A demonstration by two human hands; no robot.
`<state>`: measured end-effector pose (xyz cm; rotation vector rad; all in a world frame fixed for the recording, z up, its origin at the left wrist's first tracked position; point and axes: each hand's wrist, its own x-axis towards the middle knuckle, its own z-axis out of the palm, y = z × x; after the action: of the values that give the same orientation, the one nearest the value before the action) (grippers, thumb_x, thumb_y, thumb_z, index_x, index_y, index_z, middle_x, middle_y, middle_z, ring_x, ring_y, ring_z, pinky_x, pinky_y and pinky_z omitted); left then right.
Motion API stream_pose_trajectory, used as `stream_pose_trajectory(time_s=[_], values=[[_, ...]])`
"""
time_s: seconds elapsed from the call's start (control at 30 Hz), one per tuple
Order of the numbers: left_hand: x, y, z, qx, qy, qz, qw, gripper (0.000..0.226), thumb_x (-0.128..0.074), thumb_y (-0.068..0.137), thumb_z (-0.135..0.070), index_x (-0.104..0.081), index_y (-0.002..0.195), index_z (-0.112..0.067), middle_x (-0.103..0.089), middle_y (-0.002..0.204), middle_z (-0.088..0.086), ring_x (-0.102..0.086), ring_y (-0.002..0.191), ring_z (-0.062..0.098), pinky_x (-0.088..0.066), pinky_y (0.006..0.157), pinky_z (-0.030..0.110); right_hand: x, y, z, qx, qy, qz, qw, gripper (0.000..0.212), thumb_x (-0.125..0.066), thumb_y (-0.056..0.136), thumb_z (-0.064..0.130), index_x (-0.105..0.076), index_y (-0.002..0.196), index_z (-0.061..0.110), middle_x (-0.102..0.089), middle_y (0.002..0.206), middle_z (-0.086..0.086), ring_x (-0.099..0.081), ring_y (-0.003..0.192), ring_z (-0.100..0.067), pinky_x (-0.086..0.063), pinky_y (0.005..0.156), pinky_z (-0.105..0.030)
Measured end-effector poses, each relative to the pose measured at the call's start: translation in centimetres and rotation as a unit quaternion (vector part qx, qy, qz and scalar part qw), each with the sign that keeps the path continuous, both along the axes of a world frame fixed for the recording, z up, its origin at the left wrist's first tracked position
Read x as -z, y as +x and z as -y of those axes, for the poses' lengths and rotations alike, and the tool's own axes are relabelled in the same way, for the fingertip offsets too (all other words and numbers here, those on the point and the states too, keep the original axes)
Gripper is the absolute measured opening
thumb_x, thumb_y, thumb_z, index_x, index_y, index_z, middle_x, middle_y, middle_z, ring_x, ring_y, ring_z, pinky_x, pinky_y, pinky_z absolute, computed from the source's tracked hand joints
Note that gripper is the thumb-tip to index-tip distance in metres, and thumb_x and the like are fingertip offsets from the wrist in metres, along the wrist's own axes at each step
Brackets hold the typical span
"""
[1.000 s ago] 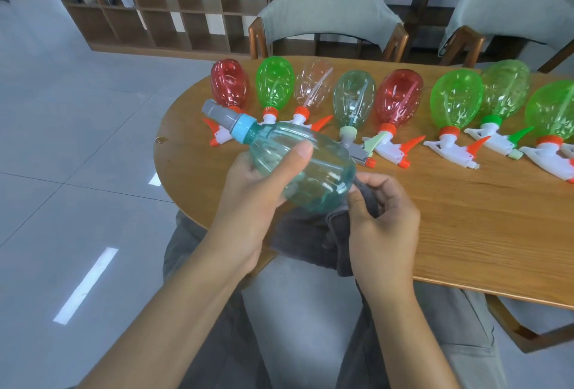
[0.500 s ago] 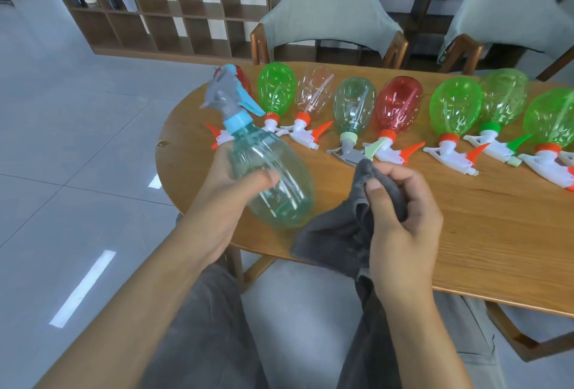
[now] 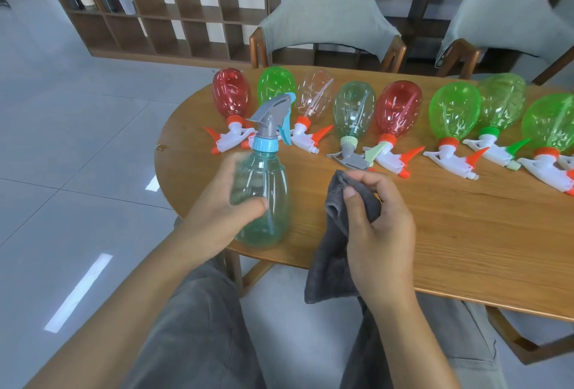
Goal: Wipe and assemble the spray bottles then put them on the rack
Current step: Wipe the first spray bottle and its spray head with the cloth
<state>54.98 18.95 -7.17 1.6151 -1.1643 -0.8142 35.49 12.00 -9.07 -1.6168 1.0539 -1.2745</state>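
Nearest us, our right hand (image 3: 377,227) pinches a grey cloth (image 3: 334,252) between thumb and fingers, its loose end hanging over the desk (image 3: 435,233) edge toward our lap. Just beside it, our left hand (image 3: 223,211) has its grip wrapped around a teal spray bottle (image 3: 264,199), held upright above the desk's near edge, grey trigger head (image 3: 273,118) on top. Beyond, a row of red, green and clear spray bottles (image 3: 400,109) lies on the desk, nozzles toward us. Farther off stand two grey chairs (image 3: 329,9) and a wooden rack (image 3: 174,15).
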Motion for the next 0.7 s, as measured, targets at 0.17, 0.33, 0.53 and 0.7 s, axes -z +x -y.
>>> stream_pose_trajectory(time_s=[0.17, 0.33, 0.53, 0.7], values=[[0.2, -2.5, 0.7, -0.060, -0.029, 0.194, 0.979, 0.057, -0.056, 0.079, -0.035, -0.037, 0.132, -0.036, -0.063, 0.104, -0.018, -0.063, 0.092, 0.007, -0.047, 0.075, 0.026, 0.3, 0.5, 0.2, 0.003, 0.009, -0.018, 1.000, 0.020, -0.055, 0.104, 0.014, -0.063, 0.112, 0.030, -0.067, 0.111, 0.011, -0.062, 0.110, -0.009, -0.049, 0.094, -0.030], [0.8, -2.9, 2.0, -0.084, -0.039, 0.262, 0.961, 0.069, -0.068, 0.074, -0.071, -0.043, 0.127, -0.035, -0.060, 0.112, -0.020, -0.058, 0.096, 0.007, -0.042, 0.078, 0.027, 0.3, 0.4, -0.1, 0.004, -0.004, -0.007, 1.000, 0.019, -0.048, 0.106, 0.022, -0.065, 0.113, 0.027, -0.065, 0.113, 0.012, -0.059, 0.114, -0.008, -0.042, 0.094, -0.019], [0.7, -1.7, 1.8, -0.040, -0.045, 0.202, 0.978, 0.062, -0.081, 0.074, -0.058, -0.051, 0.123, -0.037, -0.049, 0.122, -0.025, -0.048, 0.114, -0.011, -0.036, 0.088, 0.004, 0.6, 0.0, 0.0, 0.031, -0.005, 0.019, 0.999, 0.021, -0.052, 0.105, 0.011, -0.067, 0.113, 0.024, -0.067, 0.111, 0.014, -0.061, 0.115, -0.009, -0.046, 0.101, -0.028], [0.5, -1.5, 1.2, 0.011, -0.046, 0.218, 0.975, 0.049, -0.077, 0.081, -0.048, -0.058, 0.124, -0.038, -0.061, 0.118, -0.024, -0.059, 0.110, -0.002, -0.048, 0.089, 0.022, 0.3, 0.3, -0.1, 0.085, 0.032, 0.084, 0.992, 0.021, -0.072, 0.094, 0.012, -0.064, 0.108, 0.027, -0.075, 0.102, 0.011, -0.070, 0.107, -0.010, -0.053, 0.100, -0.044]])
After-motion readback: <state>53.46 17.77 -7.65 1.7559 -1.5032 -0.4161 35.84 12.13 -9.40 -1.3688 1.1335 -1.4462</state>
